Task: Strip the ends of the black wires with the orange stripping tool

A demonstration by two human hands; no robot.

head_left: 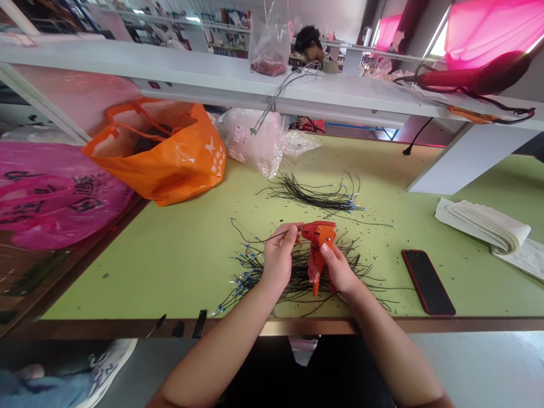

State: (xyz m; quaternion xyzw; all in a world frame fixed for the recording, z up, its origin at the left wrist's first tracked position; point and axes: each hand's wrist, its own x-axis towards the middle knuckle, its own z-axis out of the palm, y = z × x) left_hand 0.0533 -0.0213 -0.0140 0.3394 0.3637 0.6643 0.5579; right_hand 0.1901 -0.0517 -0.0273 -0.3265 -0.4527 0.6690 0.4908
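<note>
An orange wire stripper (322,232) is gripped by its handles in my right hand (335,268). My left hand (279,254) pinches a thin black wire (250,241) whose end is at the tool's jaws; the other end, with a blue tip, trails off to the left. Beneath both hands lies a large loose pile of black wires (297,283), with many blue tips on its left side. Farther back is a smaller bundle of black wires (314,195), its blue tips toward the right. Small dark scraps are scattered over the green table (140,266).
A phone (428,282) and folded white cloth (488,224) lie at right. An orange bag (170,164), a pink bag (63,195) and clear plastic bags (255,136) stand left and back. A white shelf (204,73) spans the rear; a person (309,44) is beyond it.
</note>
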